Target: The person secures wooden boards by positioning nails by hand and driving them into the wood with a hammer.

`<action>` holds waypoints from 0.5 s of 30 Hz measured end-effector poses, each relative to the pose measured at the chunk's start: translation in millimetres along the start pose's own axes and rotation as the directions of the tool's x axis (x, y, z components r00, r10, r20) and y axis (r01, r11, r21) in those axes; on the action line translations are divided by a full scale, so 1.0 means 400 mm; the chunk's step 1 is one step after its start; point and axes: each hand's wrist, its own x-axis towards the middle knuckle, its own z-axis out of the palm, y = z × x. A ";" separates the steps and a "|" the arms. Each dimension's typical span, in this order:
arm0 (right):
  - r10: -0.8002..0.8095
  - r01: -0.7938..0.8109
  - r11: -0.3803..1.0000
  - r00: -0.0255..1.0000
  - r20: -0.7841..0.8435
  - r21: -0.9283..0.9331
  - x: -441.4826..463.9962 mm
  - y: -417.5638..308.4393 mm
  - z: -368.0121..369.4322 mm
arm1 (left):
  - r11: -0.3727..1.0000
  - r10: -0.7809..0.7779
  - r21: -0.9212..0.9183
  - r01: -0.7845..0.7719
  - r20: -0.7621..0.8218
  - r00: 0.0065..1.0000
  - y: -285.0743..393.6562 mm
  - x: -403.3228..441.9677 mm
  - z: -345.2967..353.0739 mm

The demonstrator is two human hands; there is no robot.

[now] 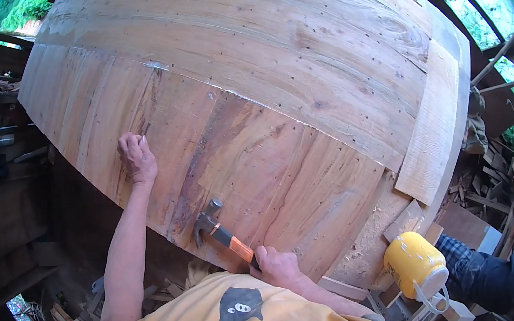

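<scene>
My left hand is over the lower row of planks, its fingers pinched round a thin dark nail. The nail points away from me, close to the wood; whether its tip goes into the plank I cannot tell. My right hand is closed round the end of the orange and black handle of a claw hammer. The hammer's metal head lies low over the planks, to the right of my left forearm, with its claw towards me.
Long curved boards dotted with dark fastener marks form the upper part. A pale board runs along the right edge. A yellow bucket lies tilted at the lower right, beside blue plaid cloth. Scrap wood is piled beyond.
</scene>
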 end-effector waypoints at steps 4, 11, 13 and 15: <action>0.019 -0.021 0.999 0.999 0.039 0.048 0.001 -0.011 -0.026 | 1.000 0.010 -0.001 -0.010 0.002 1.000 -0.013 -0.004 0.008; 0.023 -0.031 0.991 0.998 0.064 0.133 0.007 0.000 -0.043 | 0.998 0.043 0.043 -0.042 -0.036 0.998 -0.023 -0.003 0.020; -0.002 -0.029 0.973 0.991 0.133 0.229 0.012 0.013 -0.083 | 0.999 0.041 0.031 -0.040 -0.032 0.999 -0.020 -0.004 0.014; -0.027 -0.045 0.937 0.980 0.199 0.346 0.014 0.026 -0.145 | 0.999 0.041 0.021 -0.041 -0.020 0.999 -0.017 0.001 0.016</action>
